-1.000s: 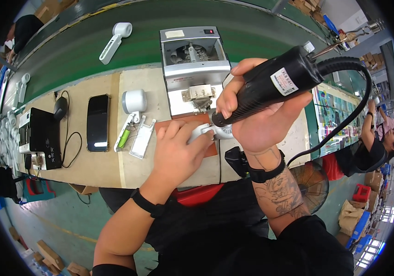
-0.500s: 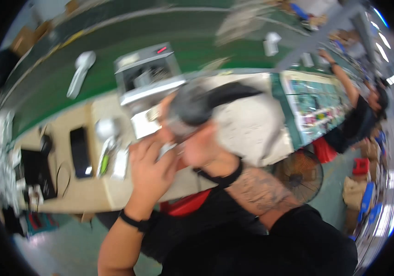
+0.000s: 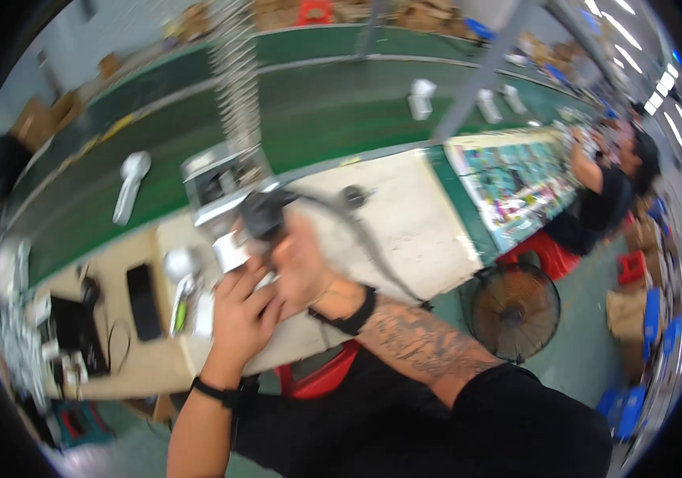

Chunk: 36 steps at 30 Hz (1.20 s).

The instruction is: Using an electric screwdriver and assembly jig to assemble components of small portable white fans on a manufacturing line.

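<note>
My right hand [image 3: 303, 263] is wrapped round a dark corded electric screwdriver [image 3: 263, 215], its black end tipped up and its cable trailing right across the bench. Motion blurs the tool, and its lower end is hidden. My left hand [image 3: 244, 315] is closed just below, its fingers pinching a small white part [image 3: 266, 280] that mostly disappears under them. Both hands meet over the front of the bench. Beyond the fingers is a white piece [image 3: 231, 252], in front of a grey metal box [image 3: 212, 209] with small metal pieces inside.
Left of my hands lie a white round-headed device [image 3: 180, 264], a green-marked tool [image 3: 178, 317] and a black phone [image 3: 143, 301]. A coiled spring [image 3: 236, 80] hangs above the box. The green conveyor [image 3: 174, 131] carries white devices. A floor fan [image 3: 514, 311] stands right; a co-worker [image 3: 604, 183] sits beyond.
The view has swung, bringing the hanging spring into sight. The screwdriver is now over the metal box's near edge, farther from the bare bench surface. My hands stay together, gripping as before.
</note>
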Motion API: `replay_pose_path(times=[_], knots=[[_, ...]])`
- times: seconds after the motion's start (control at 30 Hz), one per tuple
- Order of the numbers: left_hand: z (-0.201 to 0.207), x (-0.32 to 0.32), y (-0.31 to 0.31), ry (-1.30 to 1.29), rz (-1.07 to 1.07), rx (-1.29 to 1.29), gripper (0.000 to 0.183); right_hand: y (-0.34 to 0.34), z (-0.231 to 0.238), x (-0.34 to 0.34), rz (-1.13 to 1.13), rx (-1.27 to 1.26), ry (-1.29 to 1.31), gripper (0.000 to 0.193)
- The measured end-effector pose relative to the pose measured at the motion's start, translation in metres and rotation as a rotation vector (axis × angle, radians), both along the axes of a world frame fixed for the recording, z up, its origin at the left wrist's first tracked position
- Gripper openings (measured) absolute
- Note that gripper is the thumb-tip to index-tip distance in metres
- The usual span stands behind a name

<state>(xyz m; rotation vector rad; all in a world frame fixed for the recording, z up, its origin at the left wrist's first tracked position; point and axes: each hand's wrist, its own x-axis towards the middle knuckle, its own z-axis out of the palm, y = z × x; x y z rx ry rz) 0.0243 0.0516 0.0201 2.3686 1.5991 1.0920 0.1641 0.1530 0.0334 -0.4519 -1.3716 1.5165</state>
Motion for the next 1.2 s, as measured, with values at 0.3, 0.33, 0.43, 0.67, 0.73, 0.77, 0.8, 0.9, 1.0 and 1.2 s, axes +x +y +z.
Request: replay_pose_path(times=[0.3, 0.33, 0.43, 0.67, 0.73, 0.77, 0.8, 0.9, 1.0, 1.2], knots=[[-0.008, -0.019, -0.006, -0.054, 0.042, -0.062, 0.031, 0.032, 0.057, -0.028, -0.073, 0.081, 0.121, 0.114], [-0.009, -0.018, -0.005, -0.069, 0.036, -0.064, 0.031, 0.035, 0.053, -0.031, -0.058, 0.078, 0.126, 0.112], [-0.002, -0.010, 0.003, -0.066, 0.019, -0.020, 0.029, 0.032, 0.045, -0.035, -0.027, 0.034, 0.139, 0.106], [0.005, 0.002, -0.006, -0.037, -0.016, -0.055, 0.014, 0.015, 0.041, -0.031, -0.058, 0.190, 0.050, 0.084], [0.007, 0.010, -0.004, -0.043, -0.010, -0.023, 0.012, 0.011, 0.052, -0.023, -0.012, 0.111, 0.146, 0.083], [0.005, 0.012, -0.005, -0.038, -0.030, -0.011, 0.012, 0.008, 0.052, -0.017, -0.017, 0.073, 0.143, 0.083], [0.001, 0.013, -0.004, -0.018, -0.033, -0.036, 0.015, 0.006, 0.050, -0.013, -0.015, 0.029, 0.141, 0.083], [0.001, 0.009, -0.009, 0.001, -0.013, -0.057, 0.019, -0.006, 0.047, -0.008, 0.042, -0.032, 0.208, 0.082], [0.001, 0.005, -0.008, -0.068, 0.031, -0.017, 0.033, -0.002, 0.031, 0.001, 0.002, -0.008, 0.394, 0.047], [-0.010, -0.003, 0.000, -0.118, -0.006, -0.082, 0.049, -0.009, 0.070, 0.032, -0.072, 0.005, 0.141, 0.114]])
